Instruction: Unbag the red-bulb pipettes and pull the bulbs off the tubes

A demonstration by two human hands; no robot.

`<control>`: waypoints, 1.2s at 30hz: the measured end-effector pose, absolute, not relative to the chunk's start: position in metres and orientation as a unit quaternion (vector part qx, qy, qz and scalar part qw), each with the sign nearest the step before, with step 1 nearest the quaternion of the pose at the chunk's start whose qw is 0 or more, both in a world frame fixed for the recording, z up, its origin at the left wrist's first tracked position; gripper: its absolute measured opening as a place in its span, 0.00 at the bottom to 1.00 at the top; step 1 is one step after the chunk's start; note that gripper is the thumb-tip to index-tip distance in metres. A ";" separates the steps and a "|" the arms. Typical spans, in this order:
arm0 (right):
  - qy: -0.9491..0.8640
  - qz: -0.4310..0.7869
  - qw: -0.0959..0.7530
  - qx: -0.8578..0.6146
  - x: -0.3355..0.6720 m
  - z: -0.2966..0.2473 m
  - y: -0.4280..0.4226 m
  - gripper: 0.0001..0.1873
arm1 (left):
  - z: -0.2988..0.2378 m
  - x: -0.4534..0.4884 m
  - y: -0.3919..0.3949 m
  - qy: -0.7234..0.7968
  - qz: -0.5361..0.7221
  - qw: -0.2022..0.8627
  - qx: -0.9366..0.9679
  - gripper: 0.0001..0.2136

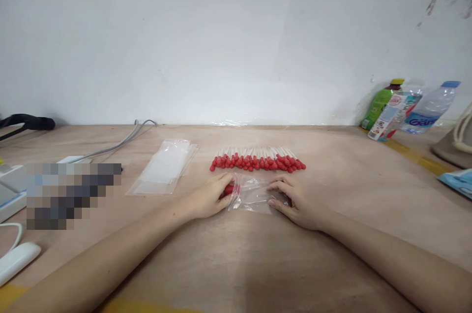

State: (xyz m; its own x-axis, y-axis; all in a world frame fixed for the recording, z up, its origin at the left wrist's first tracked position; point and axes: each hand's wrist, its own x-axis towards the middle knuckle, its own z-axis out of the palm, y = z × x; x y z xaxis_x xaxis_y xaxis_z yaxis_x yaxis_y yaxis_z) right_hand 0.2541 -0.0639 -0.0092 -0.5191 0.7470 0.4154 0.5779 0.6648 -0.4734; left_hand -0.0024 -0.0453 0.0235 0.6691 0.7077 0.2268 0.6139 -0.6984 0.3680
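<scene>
A clear plastic bag lies flat between my two hands on the table. My left hand is closed around some red-tipped sticks; their red heads show at the bag's left end, and the sticks are hidden by the hand. At the bag's right end, the curled fingers of my right hand grip the plastic. Just beyond both hands runs a row of red-tipped sticks, pale shafts pointing to the wall and red heads towards me.
Several flat clear bags are stacked at left. Further left are a grey cable, a white power strip and a white device. Bottles, a carton and a blue packet stand or lie at right.
</scene>
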 end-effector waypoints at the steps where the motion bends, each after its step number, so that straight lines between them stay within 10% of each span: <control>1: -0.861 0.140 0.304 -0.383 0.254 -0.009 -0.064 0.10 | 0.024 -0.005 -0.045 0.372 0.172 0.161 0.898 0.03; 11: -0.862 0.137 0.306 -0.380 0.255 -0.011 -0.063 0.10 | 0.066 -0.044 -0.013 0.403 0.260 0.326 0.815 0.11; 20: -0.860 0.138 0.307 -0.382 0.255 -0.013 -0.062 0.11 | 0.103 -0.055 -0.003 0.424 0.514 0.027 0.745 0.12; 29: -0.862 0.133 0.306 -0.382 0.255 -0.013 -0.061 0.11 | 0.050 0.000 0.040 0.406 0.245 -0.216 0.854 0.06; 36: -0.861 0.140 0.309 -0.380 0.256 -0.014 -0.061 0.10 | 0.047 0.016 0.035 0.440 0.120 -0.190 0.870 0.07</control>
